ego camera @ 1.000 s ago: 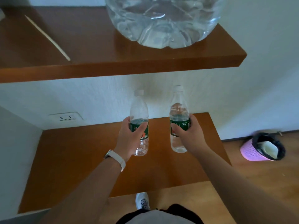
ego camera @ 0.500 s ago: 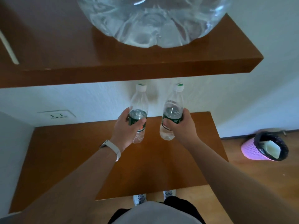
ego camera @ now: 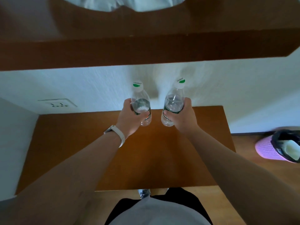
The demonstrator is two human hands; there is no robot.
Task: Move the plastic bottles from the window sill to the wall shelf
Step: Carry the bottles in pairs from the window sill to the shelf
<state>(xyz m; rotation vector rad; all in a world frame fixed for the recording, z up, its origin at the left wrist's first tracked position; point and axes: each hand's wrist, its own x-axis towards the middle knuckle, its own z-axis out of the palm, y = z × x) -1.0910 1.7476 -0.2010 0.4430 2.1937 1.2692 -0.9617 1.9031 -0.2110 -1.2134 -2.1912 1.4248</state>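
I hold two small clear plastic bottles with white caps and green labels, upright, side by side. My left hand (ego camera: 129, 117) is wrapped around the left bottle (ego camera: 140, 101). My right hand (ego camera: 184, 117) grips the right bottle (ego camera: 174, 103), which tilts slightly rightward at the top. Both bottles hang in the air between the upper wooden wall shelf (ego camera: 146, 49) and the lower wooden shelf (ego camera: 81, 151), close to the white wall. Their bases are partly hidden by my fingers.
A large clear water jug (ego camera: 129, 4) stands on the upper shelf at the top edge. A wall socket (ego camera: 57, 103) sits to the left. A purple bin with a black liner (ego camera: 276, 147) stands on the wooden floor at right.
Both hands have risen with the bottles toward the upper shelf. The view has tilted, so the bottle caps now face me and the jug has slid mostly out of frame.
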